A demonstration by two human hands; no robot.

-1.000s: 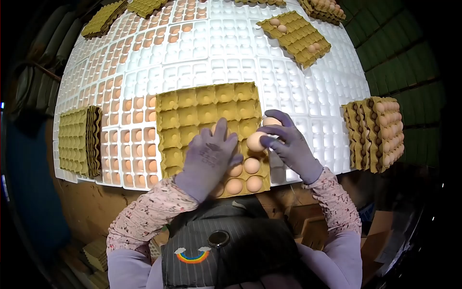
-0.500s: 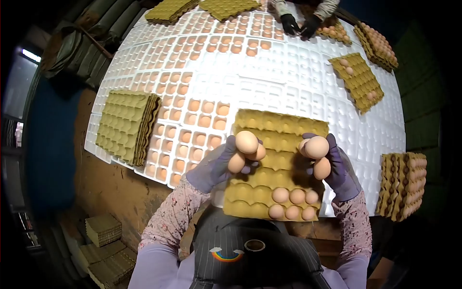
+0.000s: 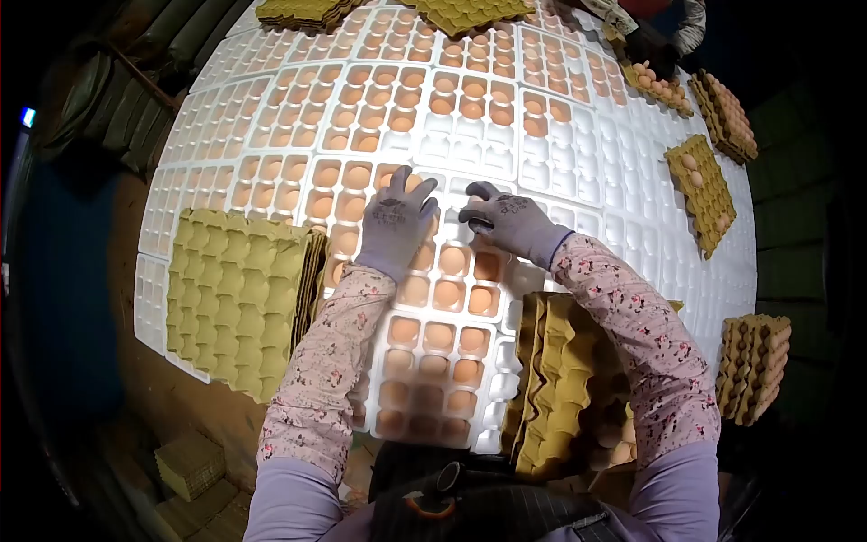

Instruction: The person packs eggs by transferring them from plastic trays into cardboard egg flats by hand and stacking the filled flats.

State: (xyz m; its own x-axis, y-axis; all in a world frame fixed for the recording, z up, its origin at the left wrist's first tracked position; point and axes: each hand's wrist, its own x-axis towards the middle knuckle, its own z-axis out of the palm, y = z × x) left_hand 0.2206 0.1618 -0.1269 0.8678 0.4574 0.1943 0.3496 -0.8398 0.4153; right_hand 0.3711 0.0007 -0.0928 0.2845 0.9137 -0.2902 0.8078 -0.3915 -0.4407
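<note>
Reaching past the near edge of the tray-covered tabletop (image 3: 650, 262), a person holds both gloved hands side by side over a white tray (image 3: 444, 314). Left hand (image 3: 397, 221): fingers spread wide, above the tray's left side, eggs (image 3: 452, 260) in cups just below. Right hand (image 3: 510, 221): fingers bent, by the tray's far right corner; from where I stand, can't tell if they hold anything. Second tray (image 3: 417, 352), also with eggs, runs to the near edge. Carton stack (image 3: 235, 307) at the tabletop's near left corner; tilted cartons (image 3: 551, 388) on the near edge beside the right sleeve (image 3: 632, 316). Egg-filled cartons (image 3: 754, 370) at near right corner. Someone else's dark glove (image 3: 654, 47), far right corner.
</note>
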